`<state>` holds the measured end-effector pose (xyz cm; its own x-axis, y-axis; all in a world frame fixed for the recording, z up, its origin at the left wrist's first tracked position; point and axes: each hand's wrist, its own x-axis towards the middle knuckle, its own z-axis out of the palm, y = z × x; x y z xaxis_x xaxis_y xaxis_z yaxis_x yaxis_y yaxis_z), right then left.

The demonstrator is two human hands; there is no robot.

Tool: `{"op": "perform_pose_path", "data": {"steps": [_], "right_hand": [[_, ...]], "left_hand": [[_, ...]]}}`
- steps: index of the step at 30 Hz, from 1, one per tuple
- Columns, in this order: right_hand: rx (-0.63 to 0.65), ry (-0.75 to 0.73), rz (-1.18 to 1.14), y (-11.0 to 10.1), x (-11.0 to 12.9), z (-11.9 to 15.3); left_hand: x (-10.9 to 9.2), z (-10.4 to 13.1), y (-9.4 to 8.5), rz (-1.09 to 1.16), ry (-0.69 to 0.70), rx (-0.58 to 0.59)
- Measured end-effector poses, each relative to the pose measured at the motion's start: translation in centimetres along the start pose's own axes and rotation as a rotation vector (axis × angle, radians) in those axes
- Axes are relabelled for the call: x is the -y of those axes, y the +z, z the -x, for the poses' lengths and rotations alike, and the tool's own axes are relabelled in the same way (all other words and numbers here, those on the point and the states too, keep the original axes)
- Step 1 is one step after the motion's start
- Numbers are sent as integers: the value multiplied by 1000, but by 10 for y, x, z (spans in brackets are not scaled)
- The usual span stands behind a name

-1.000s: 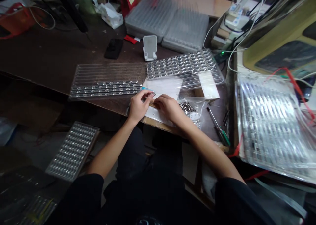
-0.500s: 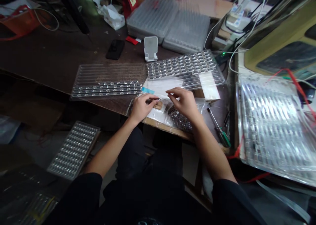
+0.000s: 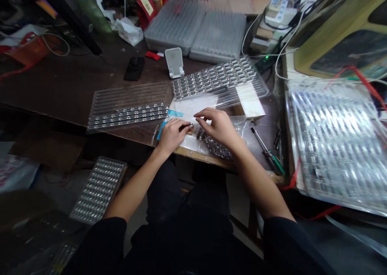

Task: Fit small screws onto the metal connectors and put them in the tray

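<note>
My left hand [image 3: 173, 136] is closed, its thumb and fingers pinching a small shiny metal part [image 3: 190, 125] at the fingertips. Just right of it, my right hand [image 3: 218, 126] hovers with thumb and forefinger brought close together; anything between them is too small to make out. Under the right hand lies a clear plastic bag of small dark metal parts [image 3: 216, 146]. A small brown piece [image 3: 190, 131] shows partly below the left fingertips. Beyond the hands, a clear tray filled with rows of metal parts [image 3: 211, 79] leans on a white box [image 3: 249, 100].
Left of the hands lies a ribbed tray [image 3: 130, 96], partly filled with metal rods. A green-handled screwdriver [image 3: 269, 152] lies right. Behind stand a white phone stand [image 3: 174, 63], a black phone [image 3: 134, 68] and stacked clear trays [image 3: 175, 25]. More filled trays [image 3: 338, 146] are at far right.
The view has shifted slightly. My right hand's fingertips have come a little closer to the left hand's. The left hand keeps its pinch at nearly the same spot.
</note>
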<state>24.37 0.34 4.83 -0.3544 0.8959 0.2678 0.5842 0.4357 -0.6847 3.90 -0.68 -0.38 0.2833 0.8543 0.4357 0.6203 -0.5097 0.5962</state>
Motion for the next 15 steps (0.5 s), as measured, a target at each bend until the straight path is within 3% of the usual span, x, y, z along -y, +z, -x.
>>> {"op": "perform_pose_path", "data": {"steps": [5,9,11,15], "right_hand": [[12,-4,-4,-2,2,-1],[24,-6,-1,-3,3,0],[38,-10,3,-3,3,0],[55,-25,12,-3,5,-1]], "left_hand": [[-3,0,-4,43,13,-71],[15,-18,-27,37,-151,-236],[31,-34,-42,-17,-203,-220],[58,-62,-66,-84,-224,-80]]}}
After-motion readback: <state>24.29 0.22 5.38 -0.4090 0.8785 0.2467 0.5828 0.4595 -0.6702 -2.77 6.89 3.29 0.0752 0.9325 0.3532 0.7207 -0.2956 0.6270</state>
